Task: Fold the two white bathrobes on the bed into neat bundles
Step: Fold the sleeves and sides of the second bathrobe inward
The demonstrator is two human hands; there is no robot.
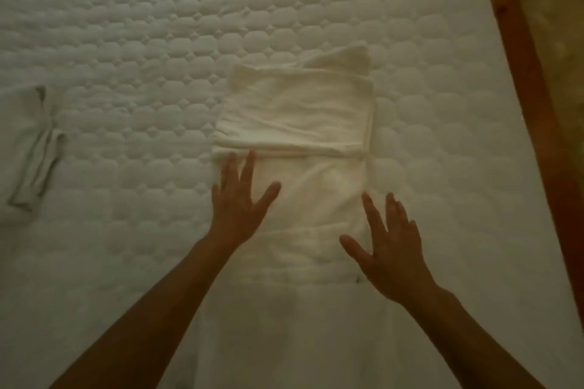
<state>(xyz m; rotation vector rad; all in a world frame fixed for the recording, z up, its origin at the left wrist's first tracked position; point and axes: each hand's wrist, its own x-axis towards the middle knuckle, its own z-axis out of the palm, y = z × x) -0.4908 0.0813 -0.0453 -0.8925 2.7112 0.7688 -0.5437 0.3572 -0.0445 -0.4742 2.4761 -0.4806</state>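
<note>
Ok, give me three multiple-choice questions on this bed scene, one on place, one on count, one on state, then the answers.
1. Where does the rolled belt lie?
A. far left on the bed
B. on the bathrobe
C. in a hand

2. How many hands touch the bathrobe?
A. none
B. one
C. two

3. How is the left hand?
A. fist
B. flat, fingers spread
C. pinching cloth

Answers: 1 A, it lies apart at the left edge. 2 C, the left and right hand rest on it. 3 B, palm down, open.
</note>
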